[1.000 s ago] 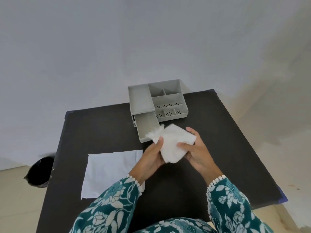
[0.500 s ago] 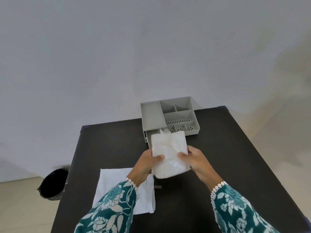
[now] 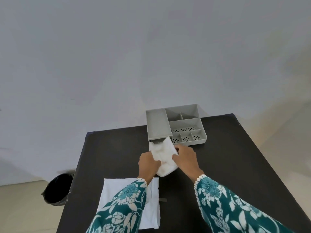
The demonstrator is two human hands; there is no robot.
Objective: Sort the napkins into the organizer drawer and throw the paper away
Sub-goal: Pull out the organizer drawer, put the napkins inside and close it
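A white stack of napkins (image 3: 164, 157) is held between my left hand (image 3: 148, 163) and my right hand (image 3: 186, 157). Its far end reaches the pulled-out drawer of the grey organizer (image 3: 158, 125), which stands at the table's far edge; the napkins hide most of the drawer. The left hand grips the stack's left side, the right hand its right side and top. A flat white sheet of paper (image 3: 117, 187) lies on the black table (image 3: 227, 165) near me at the left, partly under my left sleeve.
A black-lined bin (image 3: 57, 189) stands on the floor to the left of the table. The organizer's open compartments (image 3: 186, 130) lie to the right of the drawer. A plain wall rises behind the table.
Both hands have carried the napkin stack away from me toward the organizer, down to the drawer. The view has tilted upward and shifted.
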